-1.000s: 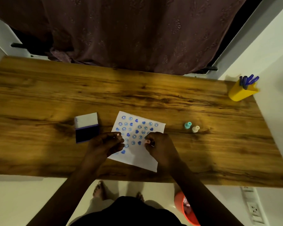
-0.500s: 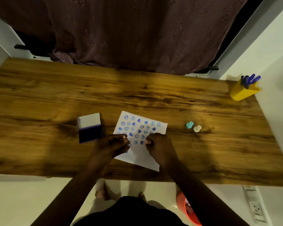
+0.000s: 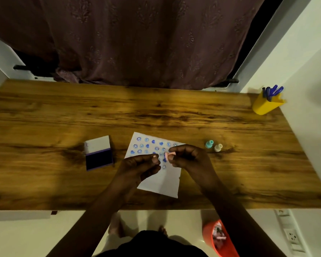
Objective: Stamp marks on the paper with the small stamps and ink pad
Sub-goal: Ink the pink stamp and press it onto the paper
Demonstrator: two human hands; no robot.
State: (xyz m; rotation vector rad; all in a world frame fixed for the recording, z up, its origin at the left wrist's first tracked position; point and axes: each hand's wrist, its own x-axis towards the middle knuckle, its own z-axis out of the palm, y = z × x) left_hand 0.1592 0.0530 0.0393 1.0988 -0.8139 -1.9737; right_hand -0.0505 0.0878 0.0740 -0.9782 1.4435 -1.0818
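Wooden desk (image 3: 44, 117) under both hands, wide bare stretch beyond and to either side; near edge just below wrists, so little room toward body. Curtain (image 3: 146, 43) well past far edge, no factor.

Paper (image 3: 161, 182) flat beneath hands, slightly skewed; upper part full of blue marks, lower part blank, probably where next marks go. Bottom corner near desk's near edge.

Ink pad (image 3: 99, 160) w/ lid flipped back, open, just left of left hand; short reach for re-inking, nothing between.

Yellow cup (image 3: 263, 106) w/ pens, far right corner, well clear.

Left hand (image 3: 137, 167) curled narrow over paper's left edge, fingertips pinched; holding anything or not: cannot tell. Likely steadying sheet or helping w/ stamp.

Right hand (image 3: 191, 158) pinching small pink stamp (image 3: 166, 157) between thumb and fingers, raised just above marks, tilted sideways; prob. checking face before next press.

Teal stamp (image 3: 209, 144) and cream stamp (image 3: 218, 147) upright, just right of right hand, side by side, parked for easy swap; careless sweep right could knock them.
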